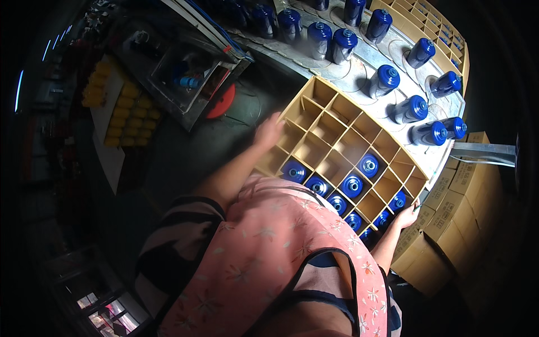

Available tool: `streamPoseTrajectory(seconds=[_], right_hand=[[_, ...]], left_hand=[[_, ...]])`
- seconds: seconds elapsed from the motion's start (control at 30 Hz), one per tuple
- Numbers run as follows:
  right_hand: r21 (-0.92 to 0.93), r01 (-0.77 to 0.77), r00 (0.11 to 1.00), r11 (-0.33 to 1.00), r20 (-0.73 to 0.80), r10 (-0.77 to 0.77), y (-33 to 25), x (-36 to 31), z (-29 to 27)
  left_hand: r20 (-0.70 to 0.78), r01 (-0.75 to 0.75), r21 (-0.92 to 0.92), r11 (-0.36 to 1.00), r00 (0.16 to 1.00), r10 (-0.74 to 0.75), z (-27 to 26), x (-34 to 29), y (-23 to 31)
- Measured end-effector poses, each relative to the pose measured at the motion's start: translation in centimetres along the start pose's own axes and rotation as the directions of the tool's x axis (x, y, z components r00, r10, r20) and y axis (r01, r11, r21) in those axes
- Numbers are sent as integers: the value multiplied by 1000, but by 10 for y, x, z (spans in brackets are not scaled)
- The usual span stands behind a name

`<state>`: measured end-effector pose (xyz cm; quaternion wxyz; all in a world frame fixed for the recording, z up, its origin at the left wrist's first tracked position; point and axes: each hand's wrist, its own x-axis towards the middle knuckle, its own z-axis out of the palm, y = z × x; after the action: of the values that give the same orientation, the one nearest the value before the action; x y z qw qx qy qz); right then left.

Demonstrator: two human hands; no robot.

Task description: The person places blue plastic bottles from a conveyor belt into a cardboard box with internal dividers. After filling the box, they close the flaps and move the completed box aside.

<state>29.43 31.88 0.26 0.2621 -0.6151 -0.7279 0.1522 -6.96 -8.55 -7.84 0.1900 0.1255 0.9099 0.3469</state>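
A partitioned cardboard box point(329, 130) is held slantwise against my front, at the edge of a metal worktop. My left hand point(269, 131) grips its left side, fingers at the rim. On the opposite side, my right hand point(408, 215) is closed on the edge by the near right corner; a small dark green sliver shows at its fingertips, too small to name. Several blue bottles point(369, 165) with narrow necks stand upright in the cells nearest me and to the right. The far left cells hold no bottles.
More blue-topped bottles point(386, 81) stand spread over the metal worktop point(359, 106) beyond the box. Another partitioned box point(418, 17) lies at its far side. Closed cartons point(449, 210) are stacked to my right. At left are a red round stool point(221, 101) and yellow containers point(132, 115).
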Motion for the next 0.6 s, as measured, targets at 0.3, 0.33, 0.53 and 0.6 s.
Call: streamPoseTrajectory(seconds=[0.3,0.33,0.53,0.6], right_hand=[[39,-30,999,999,-31,31,3,-10,-3],[29,-51,998,998,-39,52,3,-12,-4],[384,-150,984,911,147,100,11,11,1],[617,-325,945,717,235,226,18,23,8]], left_hand=[[8,-49,-5,999,999,49,-1,13,2],[-11,-74,-1,997,997,74,1,16,0],[17,86,-195,977,996,-84,9,18,2],[-40,-62,-540,839,998,48,3,37,25]])
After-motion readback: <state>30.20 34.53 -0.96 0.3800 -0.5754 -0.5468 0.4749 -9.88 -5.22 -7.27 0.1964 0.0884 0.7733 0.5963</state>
